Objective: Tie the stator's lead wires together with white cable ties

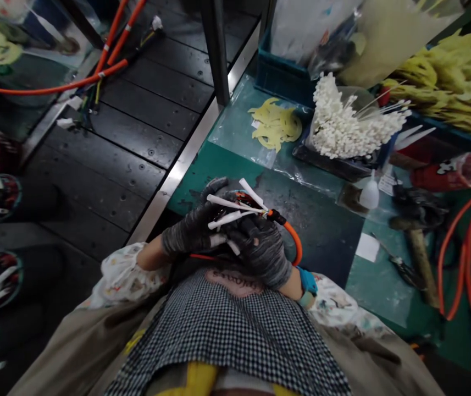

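Close to my apron, my gloved left hand (pixel 189 225) is wrapped around the far left side of a dark round motor part. White sleeved leads (pixel 235 209) fan out over it, and a bit of red and orange winding shows at its far side. My gloved right hand (pixel 262 247) closes over its near right side, among the leads. An orange cable (pixel 295 236) with a black end piece meets the leads by my right fingers. Most of the motor part is hidden behind both hands, and my right fingertips are partly covered.
Yellow strips (pixel 276 124) lie on a plastic sheet over the green bench (pixel 196 176). Beyond are a container of white sticks (pixel 350 126) and a heap of yellow strips (pixel 453 82). A hammer (pixel 420 264), pliers (pixel 402 267) and orange cables (pixel 461 258) lie right. Dark cylinders (pixel 37 269) stand left.
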`<action>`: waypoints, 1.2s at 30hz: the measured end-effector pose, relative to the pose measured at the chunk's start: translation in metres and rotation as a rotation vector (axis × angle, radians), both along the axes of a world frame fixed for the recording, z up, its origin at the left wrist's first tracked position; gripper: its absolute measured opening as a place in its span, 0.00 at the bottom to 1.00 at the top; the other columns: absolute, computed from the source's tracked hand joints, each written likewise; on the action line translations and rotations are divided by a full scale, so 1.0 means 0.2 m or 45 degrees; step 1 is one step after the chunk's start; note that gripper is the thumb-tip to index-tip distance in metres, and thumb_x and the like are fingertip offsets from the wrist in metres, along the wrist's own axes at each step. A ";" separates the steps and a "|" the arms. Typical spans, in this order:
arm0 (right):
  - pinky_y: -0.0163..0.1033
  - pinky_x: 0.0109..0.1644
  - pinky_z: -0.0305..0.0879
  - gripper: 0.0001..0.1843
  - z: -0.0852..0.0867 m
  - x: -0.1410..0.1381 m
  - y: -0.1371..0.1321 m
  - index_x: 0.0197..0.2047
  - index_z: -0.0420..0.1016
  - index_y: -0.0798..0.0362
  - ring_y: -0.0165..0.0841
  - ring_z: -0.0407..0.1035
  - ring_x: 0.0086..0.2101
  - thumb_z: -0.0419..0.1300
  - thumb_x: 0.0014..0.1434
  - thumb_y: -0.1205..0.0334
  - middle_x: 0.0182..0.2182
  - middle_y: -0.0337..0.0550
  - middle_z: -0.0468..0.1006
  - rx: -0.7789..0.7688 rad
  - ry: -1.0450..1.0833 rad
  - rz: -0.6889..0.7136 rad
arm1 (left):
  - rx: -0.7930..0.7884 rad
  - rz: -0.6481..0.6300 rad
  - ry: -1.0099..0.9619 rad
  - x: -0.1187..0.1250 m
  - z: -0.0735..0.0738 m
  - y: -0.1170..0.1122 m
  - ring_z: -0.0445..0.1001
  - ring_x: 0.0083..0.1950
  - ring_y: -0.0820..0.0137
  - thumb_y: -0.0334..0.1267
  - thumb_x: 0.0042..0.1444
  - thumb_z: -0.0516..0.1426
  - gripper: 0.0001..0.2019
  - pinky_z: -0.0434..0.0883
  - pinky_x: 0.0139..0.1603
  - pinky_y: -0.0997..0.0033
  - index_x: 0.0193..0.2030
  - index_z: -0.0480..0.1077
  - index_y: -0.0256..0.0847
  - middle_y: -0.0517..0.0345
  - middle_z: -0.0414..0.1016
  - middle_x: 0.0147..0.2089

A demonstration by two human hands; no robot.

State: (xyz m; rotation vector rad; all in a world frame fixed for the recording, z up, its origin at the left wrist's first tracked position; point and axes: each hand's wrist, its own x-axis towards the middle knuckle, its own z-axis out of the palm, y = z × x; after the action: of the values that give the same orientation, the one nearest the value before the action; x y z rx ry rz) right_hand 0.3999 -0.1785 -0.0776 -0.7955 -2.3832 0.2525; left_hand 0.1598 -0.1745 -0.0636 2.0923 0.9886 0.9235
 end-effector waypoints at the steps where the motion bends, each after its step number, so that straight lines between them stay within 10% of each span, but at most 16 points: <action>1: 0.50 0.52 0.84 0.15 0.00 0.00 0.01 0.55 0.89 0.52 0.45 0.82 0.49 0.60 0.78 0.63 0.51 0.51 0.90 0.007 0.014 0.019 | 0.003 0.004 0.002 0.00 -0.01 0.00 0.50 0.90 0.45 0.40 0.72 0.67 0.45 0.53 0.90 0.28 0.88 0.49 0.56 0.42 0.64 0.83; 12: 0.48 0.39 0.82 0.10 0.01 0.00 0.01 0.53 0.88 0.54 0.46 0.82 0.43 0.66 0.73 0.63 0.47 0.52 0.90 0.057 0.043 0.020 | -0.030 -0.005 0.039 -0.01 0.00 -0.03 0.46 0.91 0.44 0.42 0.74 0.65 0.45 0.50 0.89 0.27 0.89 0.45 0.57 0.40 0.53 0.87; 20: 0.46 0.54 0.85 0.16 0.03 0.14 -0.02 0.59 0.85 0.47 0.40 0.81 0.51 0.66 0.72 0.70 0.50 0.44 0.88 0.119 0.131 0.007 | 0.015 0.091 -0.040 0.04 -0.05 -0.05 0.45 0.91 0.50 0.50 0.76 0.60 0.41 0.53 0.90 0.35 0.89 0.46 0.55 0.41 0.54 0.86; 25: 0.71 0.80 0.65 0.25 0.00 0.22 0.02 0.72 0.74 0.39 0.52 0.61 0.77 0.65 0.75 0.61 0.73 0.49 0.73 0.017 -0.005 -0.304 | 0.152 0.158 0.186 0.14 -0.02 -0.05 0.45 0.91 0.45 0.38 0.70 0.61 0.46 0.49 0.89 0.25 0.89 0.44 0.49 0.38 0.49 0.88; 36: 0.69 0.70 0.77 0.38 0.01 0.26 0.11 0.81 0.63 0.49 0.56 0.75 0.66 0.60 0.77 0.40 0.70 0.61 0.75 -0.332 0.080 -0.197 | 0.233 -0.032 0.383 0.20 0.07 0.02 0.51 0.89 0.40 0.33 0.65 0.61 0.41 0.48 0.88 0.21 0.83 0.56 0.45 0.39 0.61 0.83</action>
State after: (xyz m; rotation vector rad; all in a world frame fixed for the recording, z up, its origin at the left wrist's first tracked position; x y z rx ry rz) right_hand 0.4517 -0.1560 -0.0763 -1.0702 -2.2429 0.5238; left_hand 0.1994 -0.1712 -0.0503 2.4444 1.0567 0.7226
